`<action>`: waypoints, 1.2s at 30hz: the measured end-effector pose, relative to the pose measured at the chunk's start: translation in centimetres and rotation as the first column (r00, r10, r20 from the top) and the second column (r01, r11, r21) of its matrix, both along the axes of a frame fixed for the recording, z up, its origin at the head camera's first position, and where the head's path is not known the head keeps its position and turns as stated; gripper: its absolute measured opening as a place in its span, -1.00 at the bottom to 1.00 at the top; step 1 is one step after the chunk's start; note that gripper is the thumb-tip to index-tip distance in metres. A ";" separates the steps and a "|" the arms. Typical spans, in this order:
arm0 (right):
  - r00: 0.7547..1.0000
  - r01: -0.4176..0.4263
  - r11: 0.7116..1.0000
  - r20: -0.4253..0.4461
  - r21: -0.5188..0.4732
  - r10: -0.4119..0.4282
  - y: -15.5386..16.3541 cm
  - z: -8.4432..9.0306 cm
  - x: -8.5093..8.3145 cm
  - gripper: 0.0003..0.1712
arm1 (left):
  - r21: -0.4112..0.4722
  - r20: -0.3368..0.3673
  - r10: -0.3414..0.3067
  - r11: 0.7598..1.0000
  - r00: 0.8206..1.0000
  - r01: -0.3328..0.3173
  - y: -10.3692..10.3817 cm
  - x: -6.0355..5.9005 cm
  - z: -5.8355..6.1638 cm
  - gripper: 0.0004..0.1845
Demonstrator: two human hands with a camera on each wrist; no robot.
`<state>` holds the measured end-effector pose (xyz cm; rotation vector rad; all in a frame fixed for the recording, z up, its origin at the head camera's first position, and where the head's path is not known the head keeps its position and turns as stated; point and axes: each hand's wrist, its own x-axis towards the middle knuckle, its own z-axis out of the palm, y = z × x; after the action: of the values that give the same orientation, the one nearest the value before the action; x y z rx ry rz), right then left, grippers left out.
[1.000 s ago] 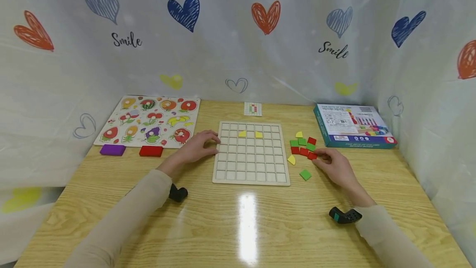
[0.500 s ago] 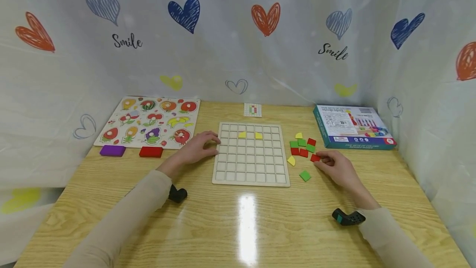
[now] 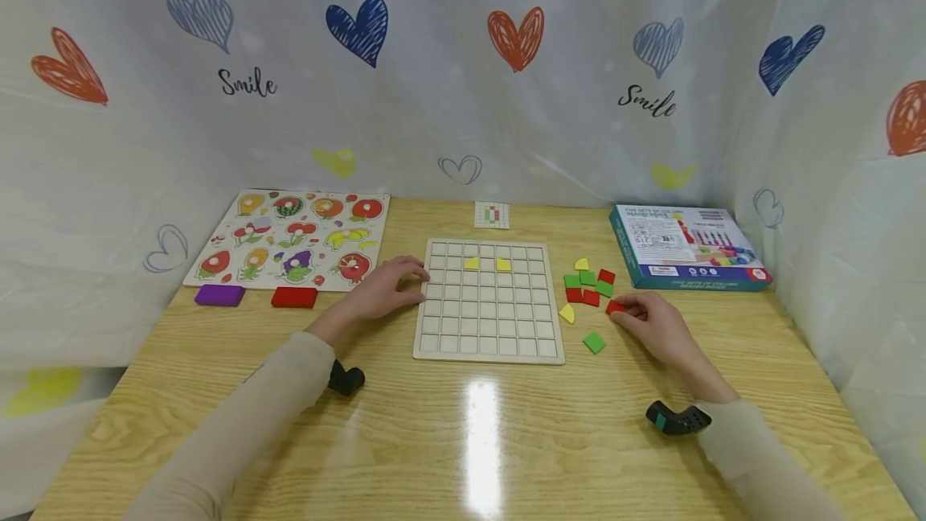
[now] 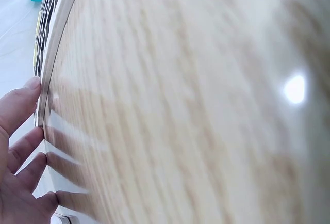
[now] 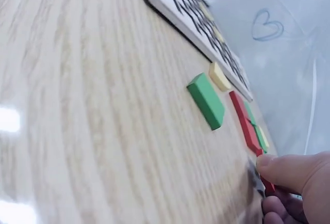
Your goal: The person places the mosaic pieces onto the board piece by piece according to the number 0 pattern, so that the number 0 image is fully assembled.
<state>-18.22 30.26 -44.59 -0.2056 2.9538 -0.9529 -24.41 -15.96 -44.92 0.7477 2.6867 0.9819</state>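
My right hand (image 3: 657,330) pinches a red square tile (image 3: 615,307) between thumb and fingers, at the near right side of a loose group of tiles; in the right wrist view that red tile (image 5: 267,184) is tilted up on edge. Red, green (image 3: 572,281) and yellow tiles lie beside it, with one green square (image 3: 595,342) apart nearer the front. My left hand (image 3: 383,288) rests at the left edge of a wooden grid board (image 3: 489,350), thumb and fingertips touching its side. Two yellow quarter-round pieces (image 3: 472,264) sit in cells of the board's second row.
Behind the board lies a small pattern card (image 3: 492,215). A fruit puzzle board (image 3: 318,215) is at the back left, with a purple block (image 3: 219,295) and a red block (image 3: 293,297) before it. A blue-and-white box (image 3: 687,248) stands back right, near the curtain (image 3: 463,103).
My right hand has drawn the red tile slightly right and away from the other tiles, then stayed nearly still. The left hand holds its place at the board.
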 end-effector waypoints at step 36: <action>0.987 -0.144 0.970 0.036 -0.196 0.154 -12.1 2.8 -5.7 -0.61 | -0.015 0.040 0.025 1.000 0.999 -0.025 0.1 0.0 0.3 -0.65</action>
<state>-23.88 18.16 -41.82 -0.3958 2.7520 -1.2021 -24.43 -15.83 -44.60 0.6861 2.6724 0.9721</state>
